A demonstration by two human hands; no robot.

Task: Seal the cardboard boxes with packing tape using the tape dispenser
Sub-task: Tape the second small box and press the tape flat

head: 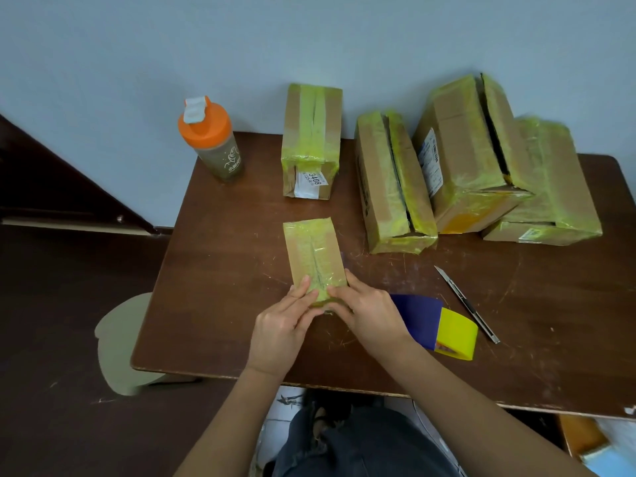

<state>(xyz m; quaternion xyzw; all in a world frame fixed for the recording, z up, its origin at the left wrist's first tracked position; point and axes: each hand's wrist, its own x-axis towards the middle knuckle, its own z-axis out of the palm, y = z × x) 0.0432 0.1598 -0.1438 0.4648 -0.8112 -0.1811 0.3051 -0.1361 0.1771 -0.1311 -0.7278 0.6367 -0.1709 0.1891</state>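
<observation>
A small cardboard box [312, 253] with yellow-green tape along its top seam lies on the brown table [223, 270] in front of me. My left hand [280, 325] and my right hand [368, 311] meet at its near end, fingers pressing on the tape there, thumbs under the edge. A blue tape dispenser with a yellow tape roll [444, 327] lies on the table just right of my right wrist, held by neither hand. Further back stand a taped box [311, 139] with a white label and a box [392, 182] whose top seam gapes open.
Two larger taped boxes [471, 149] [550, 187] are stacked at the back right. A utility knife [466, 302] lies right of the dispenser. An orange-lidded bottle [213, 142] stands at the back left. A stool [120, 342] is left of the table. The wall runs behind.
</observation>
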